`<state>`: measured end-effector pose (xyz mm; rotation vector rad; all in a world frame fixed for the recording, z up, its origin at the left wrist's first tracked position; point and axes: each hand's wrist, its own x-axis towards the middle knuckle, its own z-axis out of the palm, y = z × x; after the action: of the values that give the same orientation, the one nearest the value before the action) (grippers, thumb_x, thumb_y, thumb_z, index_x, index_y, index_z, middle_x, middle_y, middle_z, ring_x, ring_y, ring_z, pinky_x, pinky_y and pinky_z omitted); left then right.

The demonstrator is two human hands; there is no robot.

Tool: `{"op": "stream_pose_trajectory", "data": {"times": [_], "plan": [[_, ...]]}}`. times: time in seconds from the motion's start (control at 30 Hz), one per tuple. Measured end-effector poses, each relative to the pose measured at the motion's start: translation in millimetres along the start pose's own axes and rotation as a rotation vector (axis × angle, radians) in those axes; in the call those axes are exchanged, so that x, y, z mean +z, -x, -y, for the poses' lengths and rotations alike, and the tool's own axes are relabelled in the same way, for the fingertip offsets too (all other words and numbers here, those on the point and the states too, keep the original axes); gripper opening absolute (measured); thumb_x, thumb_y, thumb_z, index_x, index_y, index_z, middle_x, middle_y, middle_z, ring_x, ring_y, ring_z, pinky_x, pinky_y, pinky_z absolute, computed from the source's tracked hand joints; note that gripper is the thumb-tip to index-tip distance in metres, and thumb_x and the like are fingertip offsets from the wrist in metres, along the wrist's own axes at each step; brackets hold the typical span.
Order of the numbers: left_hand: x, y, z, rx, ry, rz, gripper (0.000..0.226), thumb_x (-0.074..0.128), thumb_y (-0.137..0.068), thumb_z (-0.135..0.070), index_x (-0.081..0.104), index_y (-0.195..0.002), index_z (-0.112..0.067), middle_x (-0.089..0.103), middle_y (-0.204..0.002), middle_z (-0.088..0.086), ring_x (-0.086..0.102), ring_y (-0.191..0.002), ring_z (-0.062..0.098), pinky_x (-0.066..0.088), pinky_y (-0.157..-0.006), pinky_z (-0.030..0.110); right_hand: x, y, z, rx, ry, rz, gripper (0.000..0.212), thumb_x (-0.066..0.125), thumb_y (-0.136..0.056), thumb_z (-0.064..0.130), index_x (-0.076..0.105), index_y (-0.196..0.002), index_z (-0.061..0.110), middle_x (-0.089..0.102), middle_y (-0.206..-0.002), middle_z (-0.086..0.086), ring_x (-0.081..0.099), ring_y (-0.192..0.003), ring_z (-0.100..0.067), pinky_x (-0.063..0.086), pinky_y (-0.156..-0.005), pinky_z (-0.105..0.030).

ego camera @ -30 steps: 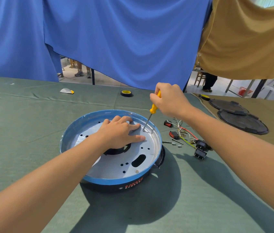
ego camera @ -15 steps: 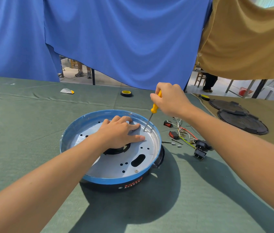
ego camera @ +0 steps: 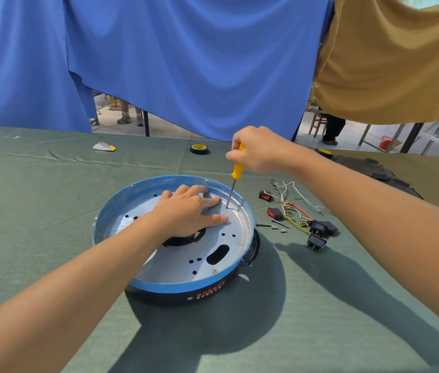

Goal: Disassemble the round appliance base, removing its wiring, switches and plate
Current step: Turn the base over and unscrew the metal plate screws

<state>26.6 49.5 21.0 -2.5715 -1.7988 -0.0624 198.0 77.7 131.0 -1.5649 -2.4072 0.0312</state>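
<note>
Here, the round appliance base (ego camera: pixel 178 290) is sitting on the green table cloth (ego camera: pixel 51 211) at the centre of the scene, its blue rim facing up and its silver plate (ego camera: pixel 186 261) lying inside. The left hand (ego camera: pixel 186 208) is pressing flat on the far part of the plate, fingers straight and spread, the thumb pointing right. The right hand (ego camera: pixel 256 152) is hovering above the far right rim with its fingers curling round the yellow handle of a screwdriver (ego camera: pixel 236 172). The tool is standing almost upright, and its tip is touching the plate just beside the left index finger. A single screw (ego camera: pixel 215 271) is showing near the plate's near right edge.

To the right of the base, the wiring (ego camera: pixel 292 204) is lying loose on the cloth, with two red switches (ego camera: pixel 275 213) at its left side and black connectors (ego camera: pixel 320 228) at its near end. Small metal bits (ego camera: pixel 275 226) are lying between them and the base. A tape roll (ego camera: pixel 199 148) is resting on the far side, and black round covers (ego camera: pixel 374 170) are lying at the far right.
</note>
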Motion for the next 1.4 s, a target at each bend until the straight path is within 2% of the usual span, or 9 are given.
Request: {"op": "stream_pose_trajectory", "data": {"times": [0.17,0.33,0.5,0.73,0.9,1.07,1.2,1.27,1.4], "plan": [[0.8,-0.1,-0.1,-0.010,0.013,-0.003,0.073,0.023,-0.081,-0.079,0.025,-0.146,-0.046,0.023,-0.153,-0.010,0.023,-0.136,0.020,0.024,-0.103,0.046,-12.5,-0.6,2.3,-0.078,0.069,0.099,0.009,0.059,-0.090,0.029,0.057,-0.091,0.020,0.057,-0.086,0.002,0.050,-0.075,-0.014,0.035,-0.054,-0.029],[0.0,-0.7,-0.6,-0.010,0.017,0.001,0.073,0.024,-0.082,-0.079,0.025,-0.146,-0.045,0.023,-0.153,-0.010,0.023,-0.137,0.020,0.024,-0.104,0.047,-26.1,-3.0,6.3,-0.113,0.209,0.225,0.017,0.064,-0.088,0.038,0.058,-0.098,0.025,0.057,-0.089,0.009,0.052,-0.073,-0.007,0.033,-0.052,-0.025],[-0.1,0.3,-0.9,-0.008,0.013,0.003,0.073,0.024,-0.082,-0.079,0.025,-0.146,-0.044,0.021,-0.154,-0.010,0.022,-0.138,0.020,0.023,-0.105,0.047,-11.2,-7.4,1.1,-0.051,0.251,0.132,0.059,0.045,-0.091,0.064,0.051,-0.063,0.012,0.050,-0.059,-0.002,0.048,-0.059,-0.018,0.033,-0.052,-0.030],[-0.6,-0.4,-1.5,-0.015,0.015,0.007,0.073,0.024,-0.082,-0.079,0.025,-0.147,-0.045,0.022,-0.154,-0.010,0.022,-0.138,0.020,0.023,-0.105,0.046,-10.2,-6.7,5.4,-0.152,0.271,0.153,0.048,0.060,-0.090,0.041,0.049,-0.054,0.011,0.039,-0.049,-0.002,0.037,-0.052,-0.018,0.028,-0.047,-0.028],[-0.1,-0.7,-1.6,-0.023,0.022,0.010,0.074,0.024,-0.081,-0.079,0.024,-0.146,-0.045,0.022,-0.154,-0.010,0.021,-0.138,0.020,0.023,-0.105,0.046,-20.3,-7.9,15.8,-0.278,0.337,0.278,0.015,0.064,-0.088,0.034,0.070,-0.079,0.022,0.060,-0.070,0.007,0.052,-0.070,-0.012,0.044,-0.061,-0.029],[0.8,-0.5,-1.3,-0.022,0.018,0.001,0.074,0.023,-0.080,-0.080,0.025,-0.146,-0.047,0.023,-0.153,-0.011,0.022,-0.137,0.020,0.023,-0.104,0.046,-26.1,-10.7,22.3,-0.323,0.305,0.364,0.002,0.070,-0.084,0.030,0.068,-0.083,0.031,0.058,-0.078,0.017,0.055,-0.079,-0.006,0.039,-0.059,-0.026],[1.8,0.1,-0.2,-0.020,0.026,-0.007,0.073,0.024,-0.080,-0.081,0.026,-0.145,-0.048,0.023,-0.153,-0.012,0.021,-0.137,0.019,0.023,-0.103,0.044,-17.8,-11.9,14.3,-0.142,0.361,0.220,0.056,0.041,-0.089,0.069,0.056,-0.071,0.019,0.055,-0.071,0.004,0.052,-0.069,-0.015,0.032,-0.053,-0.029],[1.8,-0.3,-0.2,-0.019,0.021,-0.002,0.073,0.023,-0.080,-0.080,0.025,-0.146,-0.047,0.022,-0.153,-0.011,0.021,-0.138,0.019,0.023,-0.103,0.044,-12.9,-12.1,7.5,-0.069,0.348,0.134,0.059,0.036,-0.094,0.062,0.049,-0.061,0.015,0.050,-0.065,-0.002,0.049,-0.063,-0.019,0.030,-0.052,-0.029],[1.0,-1.1,-0.3,-0.017,0.014,0.002,0.074,0.022,-0.080,-0.080,0.024,-0.146,-0.046,0.022,-0.154,-0.011,0.021,-0.138,0.020,0.024,-0.103,0.045,-9.0,-10.3,0.1,-0.076,0.245,0.121,0.041,0.056,-0.090,0.033,0.043,-0.058,0.011,0.039,-0.055,-0.003,0.039,-0.061,-0.025,0.028,-0.050,-0.028]]}}
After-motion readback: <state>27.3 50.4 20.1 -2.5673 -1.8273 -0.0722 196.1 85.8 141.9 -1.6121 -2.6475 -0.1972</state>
